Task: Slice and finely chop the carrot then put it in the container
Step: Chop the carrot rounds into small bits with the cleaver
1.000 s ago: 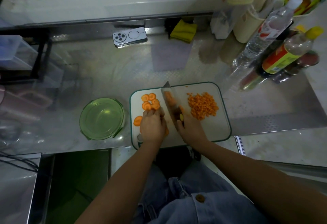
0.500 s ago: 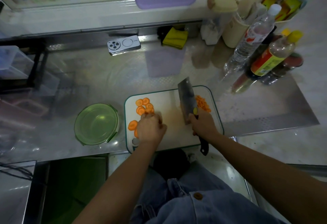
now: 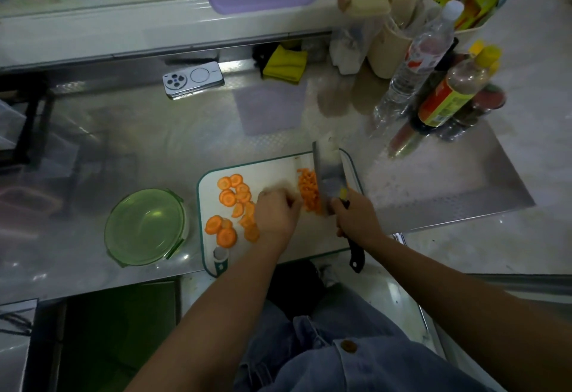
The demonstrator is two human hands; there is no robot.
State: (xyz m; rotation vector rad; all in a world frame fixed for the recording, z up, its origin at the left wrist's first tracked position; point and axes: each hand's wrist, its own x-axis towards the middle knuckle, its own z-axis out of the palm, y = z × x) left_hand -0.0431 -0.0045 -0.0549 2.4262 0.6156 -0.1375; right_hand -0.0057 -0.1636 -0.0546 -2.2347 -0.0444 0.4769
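Note:
A white cutting board (image 3: 278, 168) with a green rim lies on the steel counter. Round carrot slices (image 3: 235, 205) are spread over its left half. A pile of finely chopped carrot (image 3: 308, 190) sits right of centre. My right hand (image 3: 356, 218) grips the black handle of a cleaver (image 3: 328, 181), whose blade stands against the right side of the pile. My left hand (image 3: 275, 215) lies on the board between slices and pile, its motion-blurred fingers reaching to the pile's left edge and holding nothing I can see. The round green container (image 3: 145, 227) sits empty left of the board.
A phone (image 3: 193, 80) and a yellow cloth (image 3: 284, 65) lie at the back of the counter. Bottles (image 3: 414, 63) and jars crowd the back right. A dark rack (image 3: 28, 125) stands at the far left. The counter's front edge runs just below the board.
The cleaver has swung from the board's middle to its right side and now stands against the chopped pile. My left hand has left the slices and slid right toward the pile.

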